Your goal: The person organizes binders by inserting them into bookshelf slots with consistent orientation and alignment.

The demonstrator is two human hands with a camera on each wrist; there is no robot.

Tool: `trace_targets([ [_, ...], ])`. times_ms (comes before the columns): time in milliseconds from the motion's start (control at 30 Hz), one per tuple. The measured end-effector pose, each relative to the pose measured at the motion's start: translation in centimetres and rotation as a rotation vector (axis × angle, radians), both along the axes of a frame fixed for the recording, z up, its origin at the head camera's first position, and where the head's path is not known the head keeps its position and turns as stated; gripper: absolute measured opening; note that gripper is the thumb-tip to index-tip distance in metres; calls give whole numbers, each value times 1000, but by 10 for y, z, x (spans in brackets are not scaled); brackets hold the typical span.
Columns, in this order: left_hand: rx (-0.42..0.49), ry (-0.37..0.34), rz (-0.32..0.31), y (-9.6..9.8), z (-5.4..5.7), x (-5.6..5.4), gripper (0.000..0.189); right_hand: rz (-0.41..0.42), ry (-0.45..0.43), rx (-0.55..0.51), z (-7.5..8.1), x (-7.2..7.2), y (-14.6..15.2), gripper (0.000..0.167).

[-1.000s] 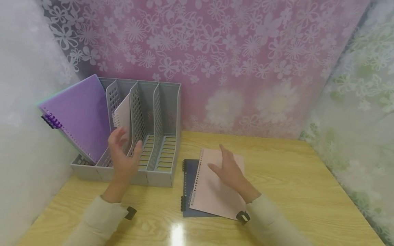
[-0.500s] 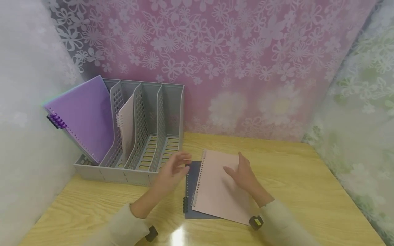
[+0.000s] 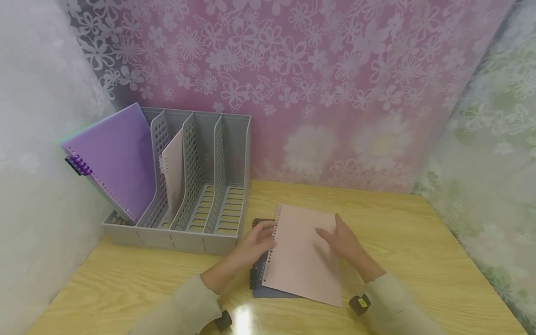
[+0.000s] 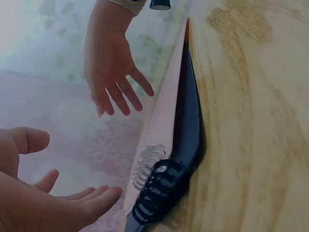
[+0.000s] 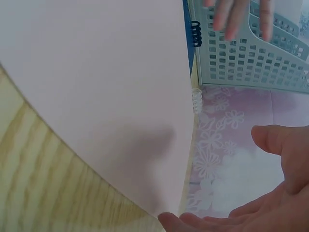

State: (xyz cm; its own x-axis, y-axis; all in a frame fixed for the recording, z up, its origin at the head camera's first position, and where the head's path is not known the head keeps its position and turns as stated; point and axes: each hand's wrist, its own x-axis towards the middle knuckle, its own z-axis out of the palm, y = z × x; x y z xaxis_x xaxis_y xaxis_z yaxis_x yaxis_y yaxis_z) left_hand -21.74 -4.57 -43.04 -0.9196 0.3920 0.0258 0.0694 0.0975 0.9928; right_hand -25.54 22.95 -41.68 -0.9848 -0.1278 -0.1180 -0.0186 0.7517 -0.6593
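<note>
A pink spiral notebook (image 3: pixel 305 260) lies askew on top of a dark blue spiral notebook (image 3: pixel 274 292) on the wooden table. My left hand (image 3: pixel 253 246) is at their bound left edges, fingers loosely bent and thumb apart; in the left wrist view its fingertips are close to the black rings (image 4: pixel 159 188), holding nothing. At the pink notebook's right edge is my right hand (image 3: pixel 345 242), with thumb over the cover and fingers extended. The right wrist view has its fingertips near the cover's corner; whether they touch it I cannot tell.
A grey file rack (image 3: pixel 167 239) with several slots stands at the back left. A purple spiral notebook (image 3: pixel 119 158) leans out of its leftmost slot. Another pale pink notebook (image 3: pixel 173 172) stands in the slot beside it. Flowered curtains (image 3: pixel 301 70) hang behind the table.
My left hand has moved right, from in front of the rack to the notebooks' bound edges. My right hand has slid outward from over the pink cover to its right edge.
</note>
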Motion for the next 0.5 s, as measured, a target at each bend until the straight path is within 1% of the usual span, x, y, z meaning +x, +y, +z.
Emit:
trace_targets([
  [167,3,-136,29,7,-3,-6,57,-11,-54,-38,1,0,5,97],
  [267,-3,-187,41,10,-4,-6,57,-20,-89,-72,3,1,7,95],
  [333,2,-200,38,10,-4,-6,56,-21,-102,-90,4,0,8,93],
  [500,7,-201,31,9,-4,-5,56,-24,-135,-106,7,1,11,92],
])
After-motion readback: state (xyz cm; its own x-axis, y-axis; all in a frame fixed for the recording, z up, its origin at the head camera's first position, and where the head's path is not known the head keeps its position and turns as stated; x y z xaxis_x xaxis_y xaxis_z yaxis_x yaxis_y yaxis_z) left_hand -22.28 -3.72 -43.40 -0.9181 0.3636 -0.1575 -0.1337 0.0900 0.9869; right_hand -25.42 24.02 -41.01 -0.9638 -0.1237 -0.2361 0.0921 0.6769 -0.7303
